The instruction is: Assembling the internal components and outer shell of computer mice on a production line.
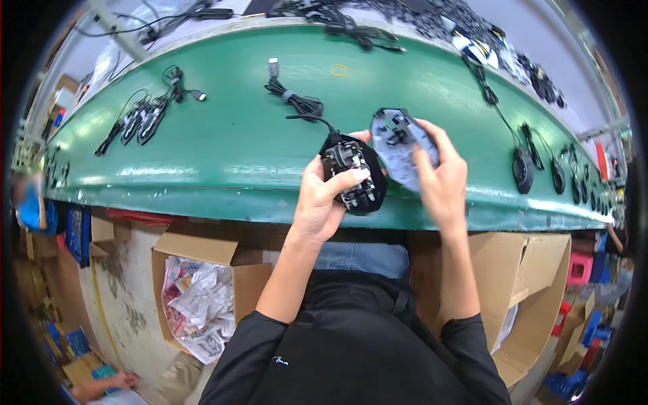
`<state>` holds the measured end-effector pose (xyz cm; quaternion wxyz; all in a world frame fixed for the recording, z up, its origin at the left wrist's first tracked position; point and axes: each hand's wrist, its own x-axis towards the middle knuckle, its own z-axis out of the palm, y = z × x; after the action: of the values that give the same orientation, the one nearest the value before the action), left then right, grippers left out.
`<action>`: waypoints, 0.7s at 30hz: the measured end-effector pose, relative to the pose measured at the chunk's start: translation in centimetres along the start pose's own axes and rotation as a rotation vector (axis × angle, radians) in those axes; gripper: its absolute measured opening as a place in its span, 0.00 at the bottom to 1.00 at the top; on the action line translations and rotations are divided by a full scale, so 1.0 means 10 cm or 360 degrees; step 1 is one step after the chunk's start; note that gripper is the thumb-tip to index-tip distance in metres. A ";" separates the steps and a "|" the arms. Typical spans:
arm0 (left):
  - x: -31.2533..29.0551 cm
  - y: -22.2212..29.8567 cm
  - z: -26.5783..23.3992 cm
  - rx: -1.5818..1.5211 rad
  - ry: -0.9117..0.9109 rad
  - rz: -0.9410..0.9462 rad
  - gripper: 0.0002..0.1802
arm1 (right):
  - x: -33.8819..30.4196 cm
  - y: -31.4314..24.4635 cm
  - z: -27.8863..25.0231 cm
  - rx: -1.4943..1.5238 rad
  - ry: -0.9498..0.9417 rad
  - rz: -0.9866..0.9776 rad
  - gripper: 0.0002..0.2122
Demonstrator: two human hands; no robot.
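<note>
- At far left on the glossy green tabletop [229, 145], I see slim black-and-silver parts with thin black cords [144, 120]; cords lying this close together could tangle if one were pulled.
- Below the table edge, a brown corrugated cardboard box [196, 244] holds crumpled, creased white paper [206, 297]; a small part slipping off the edge could vanish there.
- In the middle, a bundled black cable with a metal-tipped plug [304, 104] trails to the mouse base; a snag could tug its joint.
- The left hand [320, 196] pinches the base, an angular black plastic mouse bottom with exposed workings [371, 196], thumb on top. I judge that hard thumb pressure could bend the small parts.
- Just beside it, the right hand [442, 175] pinches a smooth, faceted blue-grey plastic shell [398, 158], thumb on its ribbed inside; a loose grip could drop it. I can't tell whether shell and base touch.
- Farther right lies a rounded black corded mouse [522, 170].
</note>
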<state>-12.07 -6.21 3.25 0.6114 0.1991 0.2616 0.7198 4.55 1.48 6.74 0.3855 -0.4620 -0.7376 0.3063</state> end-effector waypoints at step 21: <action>-0.15 0.02 0.07 -0.0028 -0.0006 -0.0017 0.22 | -0.48 -0.27 0.23 0.0067 0.0057 -0.0549 0.25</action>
<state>-11.47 -7.62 3.98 0.6176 0.1937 0.2552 0.7183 2.69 -4.16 6.32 0.4552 -0.3258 -0.7923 0.2427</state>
